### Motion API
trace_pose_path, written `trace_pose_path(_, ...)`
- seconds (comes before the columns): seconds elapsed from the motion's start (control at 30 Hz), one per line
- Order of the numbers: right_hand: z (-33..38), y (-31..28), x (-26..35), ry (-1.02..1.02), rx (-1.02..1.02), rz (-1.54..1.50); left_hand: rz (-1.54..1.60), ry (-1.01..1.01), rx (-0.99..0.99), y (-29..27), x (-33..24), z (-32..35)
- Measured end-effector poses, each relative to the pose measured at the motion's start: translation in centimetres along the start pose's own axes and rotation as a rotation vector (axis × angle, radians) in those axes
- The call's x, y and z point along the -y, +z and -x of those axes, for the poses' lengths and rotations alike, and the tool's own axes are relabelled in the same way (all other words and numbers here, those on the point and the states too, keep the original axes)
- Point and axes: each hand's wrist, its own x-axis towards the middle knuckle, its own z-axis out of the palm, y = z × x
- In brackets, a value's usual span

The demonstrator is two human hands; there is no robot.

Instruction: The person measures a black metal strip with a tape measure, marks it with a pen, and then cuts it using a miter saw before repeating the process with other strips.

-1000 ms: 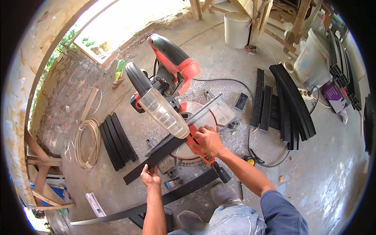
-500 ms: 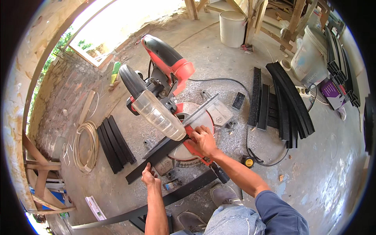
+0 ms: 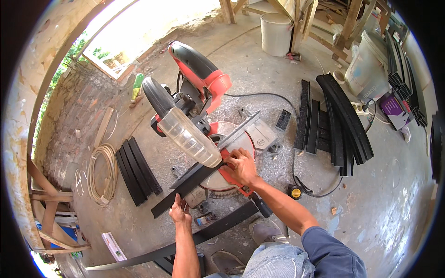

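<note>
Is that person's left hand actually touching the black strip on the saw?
Touching. In the head view, the left hand has its thumb on the near edge of the black strip.

Open floor (image 3: pixel 134 217) lies left of the L grip (image 3: pixel 180 211), running up to the 3 blk pcs (image 3: pixel 138 171) & coiled hose (image 3: pixel 102 173). Straight up-right, the blk strip (image 3: pixel 187 186) it holds fills the way. Just below, a long blk bar (image 3: pixel 222 225) lies crosswise, an obstacle at low ht. R grip (image 3: pixel 240 167) is tight: clear cover (image 3: pixel 190 136) just beside, metal fence (image 3: pixel 241 129) above; saw head (image 3: pixel 199 62) blocks the route beyond. Right side: floor gap betw. saw & blk pile (image 3: pixel 345 120), but a cord (image 3: pixel 303 187) crosses it, tape measure (image 3: pixel 294 191) near. Lower right: wide, passable.
</note>
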Motion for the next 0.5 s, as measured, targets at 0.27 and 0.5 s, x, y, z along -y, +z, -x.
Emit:
trace_pose_path(0.27, 0.1, 0.0, -0.2, 0.029, 0.011, 0.007, -0.190, 0.104, -0.429, 3.5, -1.4, 3.1)
trace_pose_path(0.5, 0.0, -0.3, 0.3, 0.078, 0.006, -0.007, -1.083, 1.236, -0.031, 8.2, -3.4, 9.3)
